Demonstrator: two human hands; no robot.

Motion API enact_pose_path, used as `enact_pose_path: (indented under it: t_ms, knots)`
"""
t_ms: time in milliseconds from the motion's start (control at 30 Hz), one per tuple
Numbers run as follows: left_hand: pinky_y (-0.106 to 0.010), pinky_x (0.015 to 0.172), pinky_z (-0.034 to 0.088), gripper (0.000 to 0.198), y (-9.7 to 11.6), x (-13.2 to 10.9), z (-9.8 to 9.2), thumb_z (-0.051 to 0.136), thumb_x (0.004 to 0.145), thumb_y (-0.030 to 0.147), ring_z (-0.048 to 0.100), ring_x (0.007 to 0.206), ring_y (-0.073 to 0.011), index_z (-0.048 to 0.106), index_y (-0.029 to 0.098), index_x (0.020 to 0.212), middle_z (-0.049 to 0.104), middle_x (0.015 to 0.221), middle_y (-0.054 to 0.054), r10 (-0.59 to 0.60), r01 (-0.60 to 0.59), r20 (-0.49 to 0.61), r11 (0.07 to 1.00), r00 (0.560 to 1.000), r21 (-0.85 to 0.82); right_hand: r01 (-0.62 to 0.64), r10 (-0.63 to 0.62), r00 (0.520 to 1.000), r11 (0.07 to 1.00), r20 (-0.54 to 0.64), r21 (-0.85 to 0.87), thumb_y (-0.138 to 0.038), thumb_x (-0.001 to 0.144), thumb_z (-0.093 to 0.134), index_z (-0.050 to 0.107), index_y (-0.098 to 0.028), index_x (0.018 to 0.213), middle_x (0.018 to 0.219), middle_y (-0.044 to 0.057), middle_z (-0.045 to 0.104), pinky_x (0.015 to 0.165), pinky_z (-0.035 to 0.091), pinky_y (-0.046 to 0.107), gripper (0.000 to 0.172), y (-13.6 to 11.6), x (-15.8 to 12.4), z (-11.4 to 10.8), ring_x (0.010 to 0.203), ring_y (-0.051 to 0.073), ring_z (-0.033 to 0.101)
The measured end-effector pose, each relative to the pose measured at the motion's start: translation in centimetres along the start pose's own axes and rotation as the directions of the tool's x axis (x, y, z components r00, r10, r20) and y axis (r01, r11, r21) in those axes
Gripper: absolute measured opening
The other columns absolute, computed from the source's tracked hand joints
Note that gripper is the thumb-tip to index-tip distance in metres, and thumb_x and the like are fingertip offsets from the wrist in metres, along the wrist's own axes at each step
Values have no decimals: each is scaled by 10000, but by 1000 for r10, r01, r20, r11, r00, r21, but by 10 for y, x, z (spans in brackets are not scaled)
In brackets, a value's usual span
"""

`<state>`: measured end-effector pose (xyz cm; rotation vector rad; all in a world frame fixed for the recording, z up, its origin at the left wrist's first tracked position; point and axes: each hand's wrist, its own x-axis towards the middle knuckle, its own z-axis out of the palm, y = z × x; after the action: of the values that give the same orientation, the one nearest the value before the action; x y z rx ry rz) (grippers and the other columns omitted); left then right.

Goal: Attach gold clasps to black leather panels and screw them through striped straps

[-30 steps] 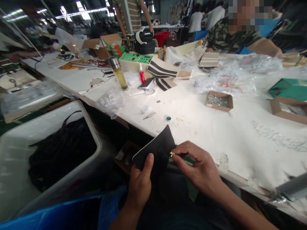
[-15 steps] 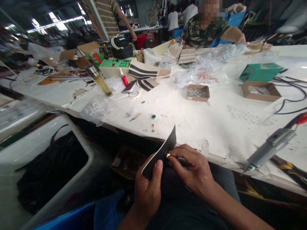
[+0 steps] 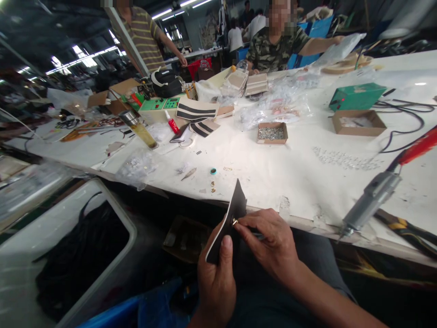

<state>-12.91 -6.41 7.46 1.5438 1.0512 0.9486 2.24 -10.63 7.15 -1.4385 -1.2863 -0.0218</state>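
The left hand point(image 3: 215, 278) grips a black leather piece point(image 3: 229, 221) from below, thumb pressed flat on its near face, holding it nearly edge-on to the camera just in front of the table's point(image 3: 273, 173) near edge; the right hand point(image 3: 269, 243), at 3 o'clock of the piece, pinches a small gold fitting point(image 3: 235, 222) between thumb and forefinger against the leather's right face; more gold bits point(image 3: 213, 185) lie on the table at 11 o'clock of the piece; a small cardboard box point(image 3: 272, 133) of metal parts sits farther off at 1 o'clock; a grey power tool point(image 3: 370, 200) rests at 3 o'clock, well apart; a white bin point(image 3: 109, 214) with black material stands at 9 o'clock; across the table a person in camouflage point(image 3: 273, 45) handles a plastic bag.
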Motion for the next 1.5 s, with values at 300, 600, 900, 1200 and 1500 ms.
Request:
enact_pose_path:
  t_ms: [300,600,900,1200,1500]
  knots:
    - [-424,1145,547,527,11,-13,0,610,1038,537,663,1340,-322,654,213,1452,709,1424,-139,-22,23,26,999,999,-30,65,-63,973,998,222,-1,-204,892,746,586,-237,1401,1229,107,744,1012,477,509,534,-11,-3,-16,1108,282,704]
    - [-554,1221,475,707,9,-24,-4,633,998,561,525,1485,-407,485,227,1604,551,1602,-178,86,-84,142,996,986,-21,84,-51,939,993,340,-83,-258,799,721,436,-179,1520,1397,179,659,1270,216,675,779,-20,-13,-17,1379,367,578]
    - [-524,1201,516,602,20,-28,4,590,1003,626,532,1476,-408,640,268,1485,566,1581,-142,231,-213,124,966,965,-145,88,-89,990,996,107,13,-76,883,549,452,-221,1510,1372,129,685,1266,306,602,651,-8,-30,-19,1276,276,656]
    - [-296,926,632,607,27,19,0,890,828,300,724,1011,-180,621,279,1371,725,1107,-33,117,-114,45,991,992,-68,-397,291,911,808,291,436,-314,1077,586,715,-279,1270,1231,55,774,1052,585,401,234,-16,-37,-51,1132,248,741]
    - [-420,1068,575,794,1,89,30,898,819,377,719,1223,-300,523,217,1500,734,1332,-132,-121,228,609,969,784,-100,-786,700,541,225,466,575,-631,912,759,765,-146,1057,913,100,802,654,590,307,506,15,-43,-48,753,239,748]
